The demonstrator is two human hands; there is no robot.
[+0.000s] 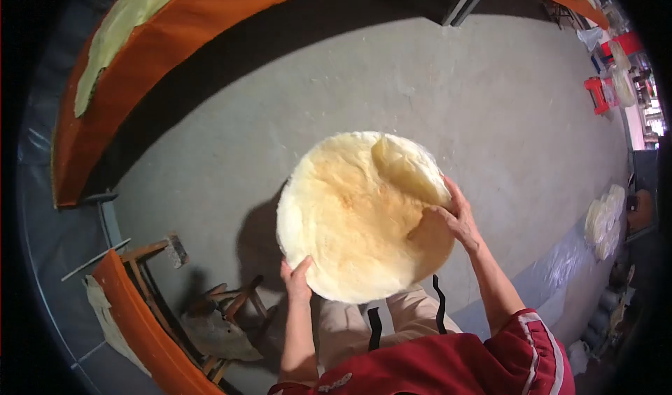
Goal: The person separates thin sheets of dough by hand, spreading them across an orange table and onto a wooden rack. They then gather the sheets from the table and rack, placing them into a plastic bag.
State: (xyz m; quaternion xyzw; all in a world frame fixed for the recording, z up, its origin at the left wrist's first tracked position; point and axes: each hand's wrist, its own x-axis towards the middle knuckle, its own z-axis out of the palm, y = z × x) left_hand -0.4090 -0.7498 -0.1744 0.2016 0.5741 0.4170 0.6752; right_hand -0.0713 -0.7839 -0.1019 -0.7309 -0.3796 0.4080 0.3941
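A large round cream-yellow disc (pixel 343 213), soft-looking with a browner middle, is held out in front of my body above the floor. Its exact kind does not show. My left hand (pixel 297 279) pinches the lower left rim, thumb on the upper face. On the right rim, my right hand (pixel 458 219) grips with the thumb over the face and fingers along the edge. Near that hand, the upper right part of the disc puckers into a raised fold.
A curved orange surface (pixel 161 38) with pale yellow sheets (pixel 133 24) arcs across the top. Another orange piece (pixel 140 318) stands lower left, beside a wooden stool (pixel 241 304). Pale round bundles (pixel 604 220) lie on the grey floor (pixel 490 115) at right, below red objects (pixel 597 95).
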